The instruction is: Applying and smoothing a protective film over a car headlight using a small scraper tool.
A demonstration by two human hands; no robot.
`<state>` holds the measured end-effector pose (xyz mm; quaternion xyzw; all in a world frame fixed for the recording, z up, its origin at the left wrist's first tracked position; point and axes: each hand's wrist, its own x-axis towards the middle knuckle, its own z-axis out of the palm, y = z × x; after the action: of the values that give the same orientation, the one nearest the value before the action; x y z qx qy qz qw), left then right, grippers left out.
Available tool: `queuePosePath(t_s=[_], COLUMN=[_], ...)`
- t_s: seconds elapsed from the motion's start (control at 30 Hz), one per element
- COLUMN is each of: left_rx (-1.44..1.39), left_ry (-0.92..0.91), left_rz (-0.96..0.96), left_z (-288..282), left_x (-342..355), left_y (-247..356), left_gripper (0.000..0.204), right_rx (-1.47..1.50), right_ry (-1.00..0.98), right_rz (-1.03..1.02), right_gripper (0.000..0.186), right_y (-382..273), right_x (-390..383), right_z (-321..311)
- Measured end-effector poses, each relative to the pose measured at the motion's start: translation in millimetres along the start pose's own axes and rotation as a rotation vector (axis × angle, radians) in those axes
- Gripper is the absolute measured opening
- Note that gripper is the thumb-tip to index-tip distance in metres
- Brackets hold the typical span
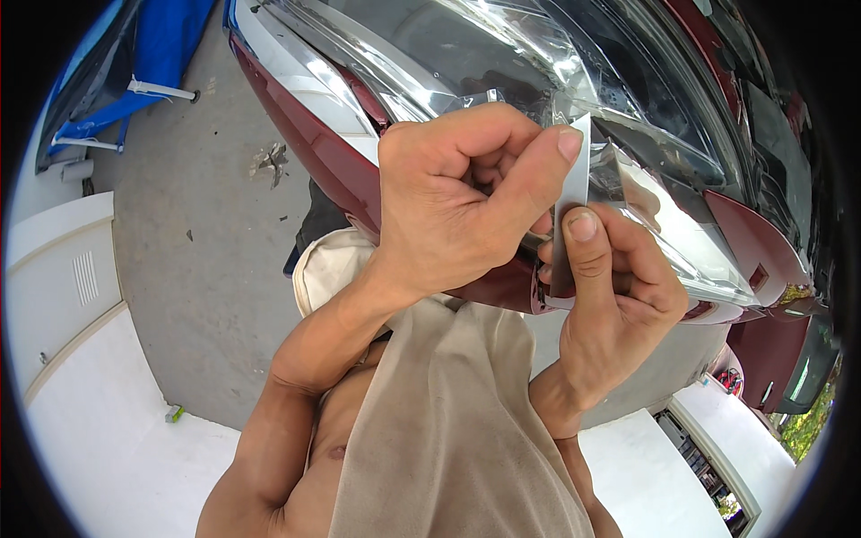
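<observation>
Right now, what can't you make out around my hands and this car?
All in the head view:
Grey strip: partly covered by the left hand and right hand.
Left hand's curled fingers: partly hidden behind that hand's thumb.
Car: cut off by the upper edge.
Scraps on the floor: too small to identify.

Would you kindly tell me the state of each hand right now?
Left hand: closed on the thin grey strip, near its upper end.
Right hand: closed on the same strip, lower down.

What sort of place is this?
Probably a car workshop or garage: a dark red car stands close up, with a plain grey floor and white walls around it.
</observation>
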<state>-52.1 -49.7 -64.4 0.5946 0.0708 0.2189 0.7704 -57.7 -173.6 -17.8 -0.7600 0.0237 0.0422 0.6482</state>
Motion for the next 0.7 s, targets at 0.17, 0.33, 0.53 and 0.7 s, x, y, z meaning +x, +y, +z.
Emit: queuePosePath(t_s=[0.17,0.33,0.53,0.7], left_rx=[0.002,-0.015,0.024,0.036], left_ry=[-0.006,-0.002,0.011,0.015], left_rz=[-0.002,0.011,0.016,0.019], left_z=[2.1,2.8,3.5,4.6], left_x=[-0.2,0.8,2.5,3.0], left_y=[-0.2,0.2,3.3,4.2], left_gripper=[0.028,0.029,0.029,0.031], right_rx=[0.012,0.031,0.022,0.023], right_ry=[0.021,0.002,0.007,0.013], right_rz=[-0.029,-0.041,-0.041,-0.057], right_gripper=[0.012,0.011,0.017,0.016], right_y=[1.9,2.6,3.2,4.0], right_x=[-0.7,1.0,1.7,1.2], right_z=[0.0,-0.1,-1.3,-0.5])
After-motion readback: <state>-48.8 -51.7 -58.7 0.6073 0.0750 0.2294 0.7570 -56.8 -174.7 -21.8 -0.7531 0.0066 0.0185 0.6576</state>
